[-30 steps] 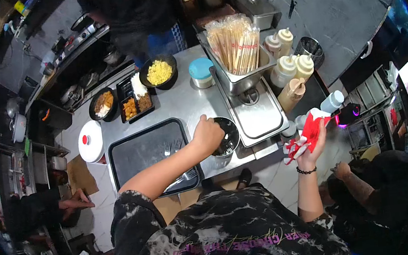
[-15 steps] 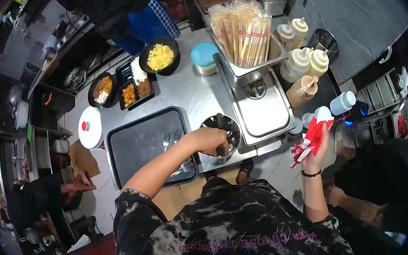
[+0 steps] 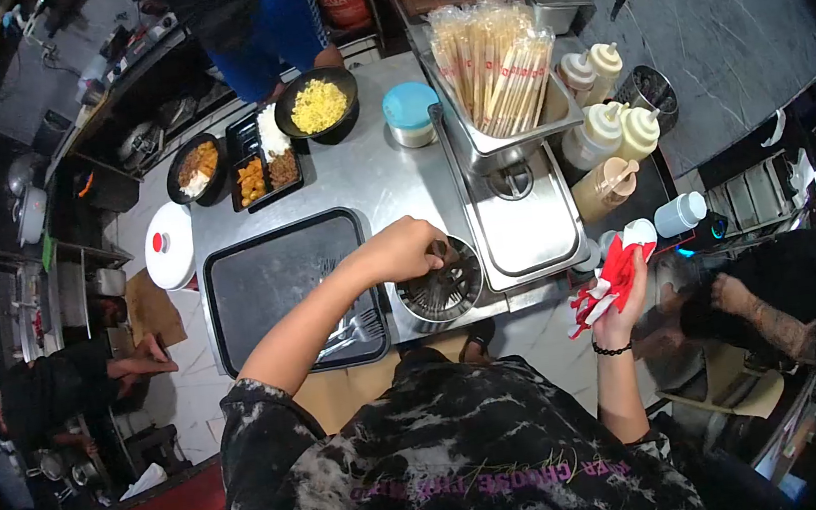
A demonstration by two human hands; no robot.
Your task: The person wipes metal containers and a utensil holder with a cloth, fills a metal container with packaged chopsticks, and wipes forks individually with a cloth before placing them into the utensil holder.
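My left hand (image 3: 413,250) is closed at the left rim of a round metal container (image 3: 441,295) with cutlery inside. A small dark piece shows at its fingertips, but I cannot make out what it is. My right hand (image 3: 636,291) is raised off the counter's right side, fingers wrapped round a crumpled red and white cloth (image 3: 609,284). Beneath my left forearm lies a black tray (image 3: 267,296), with several metal forks (image 3: 361,329) on its right part.
Behind the tray are a bowl of yellow food (image 3: 319,109), a compartment food tray (image 3: 265,171) and a smaller bowl (image 3: 197,168). Wrapped chopsticks (image 3: 498,68), a lidded steel pan (image 3: 529,226) and squeeze bottles (image 3: 602,191) line the right. Other people stand left, right and at the back.
My left hand has lifted from inside the metal container toward its rim, slightly up and left, uncovering more cutlery. My right hand still holds the cloth. The person at right has shifted.
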